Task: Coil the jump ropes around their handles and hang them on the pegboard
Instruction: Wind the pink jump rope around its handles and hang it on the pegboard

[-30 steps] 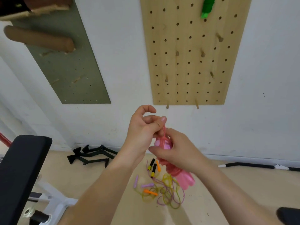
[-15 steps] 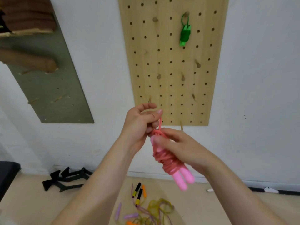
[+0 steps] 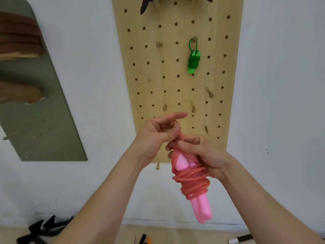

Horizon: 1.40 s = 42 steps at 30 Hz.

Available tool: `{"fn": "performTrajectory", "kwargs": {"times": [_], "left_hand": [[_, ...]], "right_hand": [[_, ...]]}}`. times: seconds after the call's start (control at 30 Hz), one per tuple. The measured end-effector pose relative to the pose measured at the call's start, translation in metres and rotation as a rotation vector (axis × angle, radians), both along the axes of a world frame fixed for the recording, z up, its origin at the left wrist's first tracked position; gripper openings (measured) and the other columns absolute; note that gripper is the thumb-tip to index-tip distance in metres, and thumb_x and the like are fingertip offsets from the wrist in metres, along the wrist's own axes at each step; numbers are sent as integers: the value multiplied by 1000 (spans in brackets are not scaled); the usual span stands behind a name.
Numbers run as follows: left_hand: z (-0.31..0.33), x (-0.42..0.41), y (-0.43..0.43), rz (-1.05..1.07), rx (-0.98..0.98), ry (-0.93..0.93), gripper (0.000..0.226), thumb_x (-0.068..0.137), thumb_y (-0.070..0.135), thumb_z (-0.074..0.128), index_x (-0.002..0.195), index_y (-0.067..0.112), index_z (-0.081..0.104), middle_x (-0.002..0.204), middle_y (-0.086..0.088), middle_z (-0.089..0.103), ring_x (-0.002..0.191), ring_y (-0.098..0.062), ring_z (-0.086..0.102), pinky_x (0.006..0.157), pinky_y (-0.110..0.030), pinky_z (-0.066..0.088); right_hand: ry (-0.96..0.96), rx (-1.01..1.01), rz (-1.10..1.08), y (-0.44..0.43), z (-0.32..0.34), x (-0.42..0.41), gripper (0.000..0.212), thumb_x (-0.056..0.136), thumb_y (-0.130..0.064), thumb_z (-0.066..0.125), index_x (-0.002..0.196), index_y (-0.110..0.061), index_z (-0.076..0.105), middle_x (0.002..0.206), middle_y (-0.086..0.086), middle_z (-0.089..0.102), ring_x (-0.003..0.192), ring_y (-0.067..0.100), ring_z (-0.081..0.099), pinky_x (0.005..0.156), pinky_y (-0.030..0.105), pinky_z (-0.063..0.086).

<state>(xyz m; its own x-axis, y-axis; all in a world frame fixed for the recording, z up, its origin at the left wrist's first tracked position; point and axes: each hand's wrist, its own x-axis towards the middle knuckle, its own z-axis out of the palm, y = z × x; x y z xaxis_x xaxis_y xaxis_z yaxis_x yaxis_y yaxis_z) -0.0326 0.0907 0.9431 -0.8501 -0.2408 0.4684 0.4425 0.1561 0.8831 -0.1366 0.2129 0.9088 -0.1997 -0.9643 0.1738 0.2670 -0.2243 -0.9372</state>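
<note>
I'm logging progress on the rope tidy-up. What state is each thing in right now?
Pink jump rope: coiled around its paired handles, held in the air, not hung.
Green jump rope: coiled, hanging by its loop from a peg.
Left hand: pinching the pink cord's top loop.
Right hand: gripping the pink bundle.
Pegboard: on the wall, several pegs free.

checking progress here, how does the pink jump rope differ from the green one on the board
The pink jump rope is held in both hands, left hand and right hand; the green jump rope hangs from a peg on the pegboard. Pink looks far bigger, being nearer. Both have cord coiled around paired handles.
</note>
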Motion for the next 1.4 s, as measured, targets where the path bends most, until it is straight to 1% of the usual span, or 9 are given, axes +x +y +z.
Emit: {"fn": "performTrajectory", "kwargs": {"times": [0.1,0.27,0.4,0.5,0.63,0.73,1.07,1.27,1.4], "left_hand": [[13,-25,-43,43,-86,66,29,77,6,66,101,21,72,71,0,57,64,-13,57,72,-21,46],[43,-66,-116,-69,-79,120,25,73,9,72,96,19,74,70,2,58,63,-14,53,62,-24,46],[64,-91,-170,-84,-51,158,23,70,12,73,92,19,75,70,0,60,63,-13,55,63,-25,47],[70,-107,-202,-38,32,147,23,73,6,74,93,17,74,77,-4,66,70,-14,60,68,-24,49],[72,-130,-225,276,-8,104,22,78,14,74,99,16,70,92,-11,69,83,-20,65,77,-36,55],[76,-150,-235,449,-95,107,5,83,22,71,85,17,71,83,-2,73,80,-16,69,77,-34,57],[136,-250,-258,620,-132,172,13,96,14,48,87,14,58,72,-1,64,61,-8,57,62,-26,46],[188,-297,-272,850,-227,262,14,94,17,52,81,21,56,77,3,64,65,-10,59,57,-22,42],[184,-315,-290,956,-281,275,8,91,18,57,84,20,62,79,2,68,73,-13,65,64,-30,53]], "right_hand": [[59,-21,-71,-31,17,-23,28,77,-17,74,94,4,67,79,17,67,65,27,68,63,33,56],[-35,-16,-152,-97,48,-51,29,92,-21,54,96,6,64,85,17,67,71,26,64,69,35,57],[123,-21,-277,-150,79,-69,15,87,-6,60,92,7,67,78,19,67,66,24,64,64,31,56],[331,34,-516,-185,99,-78,14,84,-9,66,84,3,72,81,24,70,70,30,65,70,41,57],[652,96,-986,-231,114,-92,20,85,-27,63,73,-17,75,65,8,71,53,15,63,51,29,53],[843,30,-1207,-259,116,-111,22,87,-32,62,76,-19,74,69,-6,70,67,5,63,62,23,49],[460,-143,-765,-277,168,-213,6,92,-11,59,87,-13,60,84,11,73,68,19,64,62,28,51],[505,-202,-854,-300,219,-253,9,93,-10,57,84,-11,57,66,-8,67,56,6,62,51,21,49],[548,-151,-899,-319,217,-272,6,93,-15,56,89,-12,60,76,0,66,67,13,61,64,29,51]]}}
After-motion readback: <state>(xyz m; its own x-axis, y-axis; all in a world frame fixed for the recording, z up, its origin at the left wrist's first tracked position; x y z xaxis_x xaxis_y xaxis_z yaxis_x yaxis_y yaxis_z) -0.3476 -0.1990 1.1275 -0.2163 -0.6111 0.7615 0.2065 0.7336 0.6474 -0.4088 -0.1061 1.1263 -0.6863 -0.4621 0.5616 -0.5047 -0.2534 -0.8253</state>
